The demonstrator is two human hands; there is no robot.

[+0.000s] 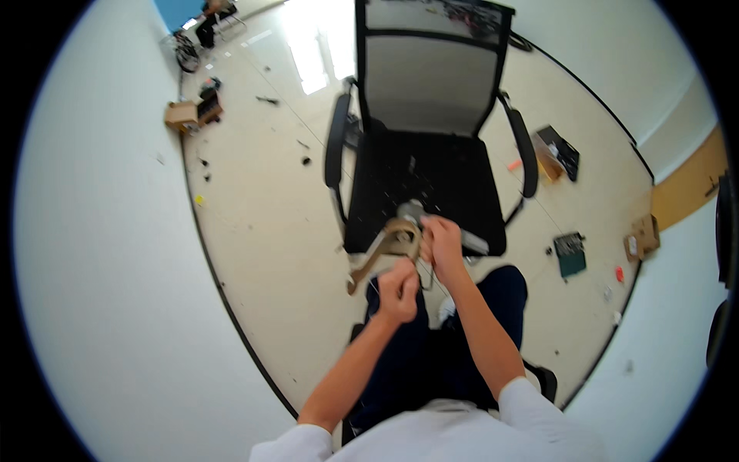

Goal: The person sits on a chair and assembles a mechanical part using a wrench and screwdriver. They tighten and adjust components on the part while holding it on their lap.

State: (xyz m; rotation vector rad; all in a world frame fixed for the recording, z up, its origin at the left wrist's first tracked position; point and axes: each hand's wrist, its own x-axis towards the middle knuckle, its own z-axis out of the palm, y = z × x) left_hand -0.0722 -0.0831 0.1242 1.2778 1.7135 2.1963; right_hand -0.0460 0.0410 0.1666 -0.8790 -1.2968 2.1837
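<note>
In front of my knees, a curved tan metal bracket (379, 250) rests at the front edge of a black office chair seat (431, 165). Joined to it or lying against it is a grey part with a round end (412, 209); a pale grey bar (474, 243) sticks out past my right hand. My right hand (443, 242) is closed at the bracket's right side, fingers wrapped on this bracket. My left hand (398, 291) is closed just below the bracket, pinching something thin that I cannot make out. A thin bent metal rod (429, 279) hangs between both hands.
Small loose bits lie on the seat. The chair's armrests (336, 142) rise on both sides. On the tiled floor are a dark green case (571, 258), an open black case (566, 150), cardboard boxes (182, 115) and scattered small parts. A person (212, 19) sits far left.
</note>
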